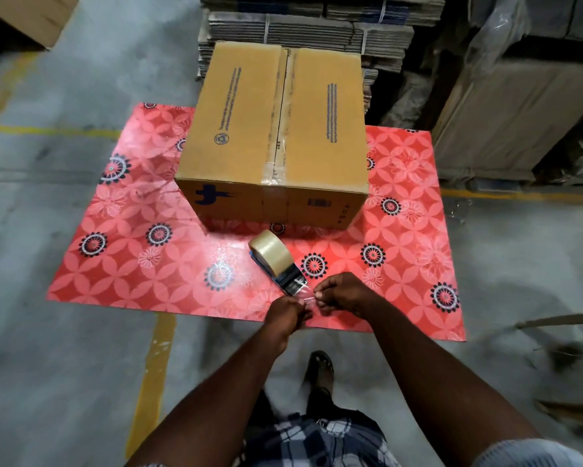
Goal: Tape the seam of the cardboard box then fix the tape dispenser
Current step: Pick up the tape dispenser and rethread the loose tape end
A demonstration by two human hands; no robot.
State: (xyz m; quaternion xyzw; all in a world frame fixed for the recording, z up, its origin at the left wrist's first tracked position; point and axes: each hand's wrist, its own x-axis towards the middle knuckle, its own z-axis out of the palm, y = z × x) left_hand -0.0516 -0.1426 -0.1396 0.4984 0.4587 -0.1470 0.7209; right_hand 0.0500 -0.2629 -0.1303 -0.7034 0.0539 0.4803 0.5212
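We judge the taping done and the second step in hand: a strip of clear tape already runs along the top seam of the cardboard box and folds down its near face, and our attention is now on the tape dispenser. It lies on its side on the mat just near of the box, roll toward the box and blue frame and blade end pointing toward us.

Our left hand and right hand meet just near the blade end. Both are closed to a pinch, thumb against fingertips, on the loose end of the tape, which stretches from the dispenser's mouth to our fingers. The film is clear and the hands slightly blurred, so we cannot be sure how much of the end each hand holds.

The next move, as we read it, calls for keeping that end flat and untwisted and feeding it back over the roller and under the blade, without letting the sticky face fold onto itself or onto our fingertips.

The work sits on a red floral mat laid on a grey concrete floor with yellow painted lines. Beyond the box stand bundles of flattened cardboard, and at far right larger cartons and plastic-wrapped goods; it looks like a warehouse.
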